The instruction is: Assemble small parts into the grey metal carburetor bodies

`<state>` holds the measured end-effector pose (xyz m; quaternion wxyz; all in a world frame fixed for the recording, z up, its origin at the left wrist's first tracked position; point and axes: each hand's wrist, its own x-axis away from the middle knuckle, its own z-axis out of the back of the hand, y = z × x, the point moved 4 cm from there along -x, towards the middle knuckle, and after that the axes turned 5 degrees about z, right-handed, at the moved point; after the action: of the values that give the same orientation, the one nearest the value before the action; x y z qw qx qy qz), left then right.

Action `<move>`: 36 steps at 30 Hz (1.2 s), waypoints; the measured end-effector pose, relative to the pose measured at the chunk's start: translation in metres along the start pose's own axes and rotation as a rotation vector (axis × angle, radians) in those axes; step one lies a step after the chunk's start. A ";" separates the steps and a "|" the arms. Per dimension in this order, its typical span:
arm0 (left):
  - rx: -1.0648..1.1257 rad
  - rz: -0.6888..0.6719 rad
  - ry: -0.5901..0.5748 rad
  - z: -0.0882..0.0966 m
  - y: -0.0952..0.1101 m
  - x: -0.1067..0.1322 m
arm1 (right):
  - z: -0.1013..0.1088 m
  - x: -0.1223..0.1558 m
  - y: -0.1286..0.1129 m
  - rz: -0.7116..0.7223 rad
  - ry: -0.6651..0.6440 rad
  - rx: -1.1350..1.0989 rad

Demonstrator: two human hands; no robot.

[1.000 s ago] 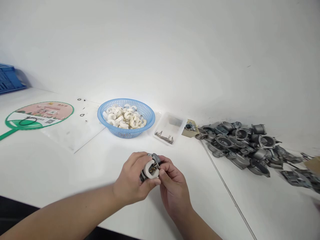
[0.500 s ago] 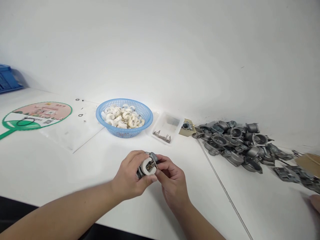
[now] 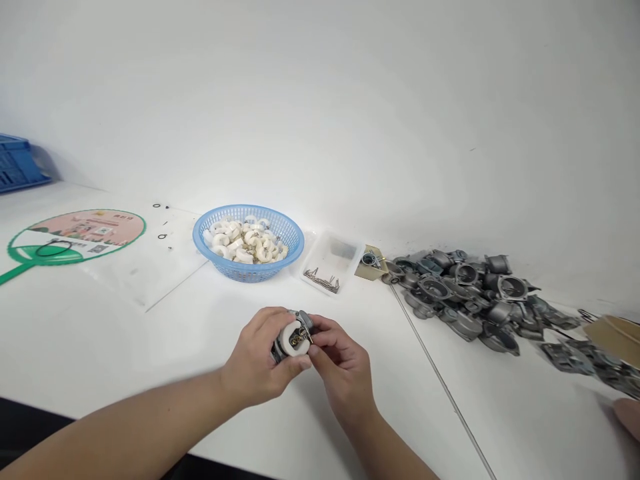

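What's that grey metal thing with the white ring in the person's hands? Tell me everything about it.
It is a grey cast-metal carburetor body with a white ring-shaped float facing the camera, small brass-coloured parts and a thin metal pin at its centre. It sits tilted above the white table, held by the person's left hand, while the fingertips of the right hand reach beside the pin.

- The carburetor [image 3: 293, 339] has turned slightly in my left hand [image 3: 255, 350].
- My right hand [image 3: 343, 363] has moved closer to it.
- Another person's fingertip [image 3: 629, 419] has come further in at lower right.
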<state>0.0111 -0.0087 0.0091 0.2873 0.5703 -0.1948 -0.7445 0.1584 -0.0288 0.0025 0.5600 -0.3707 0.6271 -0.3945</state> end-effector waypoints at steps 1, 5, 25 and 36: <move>0.000 0.001 0.001 0.000 0.000 0.000 | 0.000 0.000 0.001 0.000 0.002 0.002; -0.005 0.020 0.006 0.001 0.003 0.002 | 0.002 0.002 0.002 0.000 -0.015 0.022; 0.023 0.026 0.002 0.003 0.006 0.001 | 0.001 0.002 -0.008 -0.001 -0.032 0.105; -0.047 -0.042 0.024 0.003 0.005 0.002 | 0.000 0.000 -0.005 -0.031 -0.016 0.030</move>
<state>0.0090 -0.0140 0.0109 0.2872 0.5763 -0.1616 -0.7479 0.1589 -0.0303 0.0068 0.5644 -0.3750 0.6108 -0.4096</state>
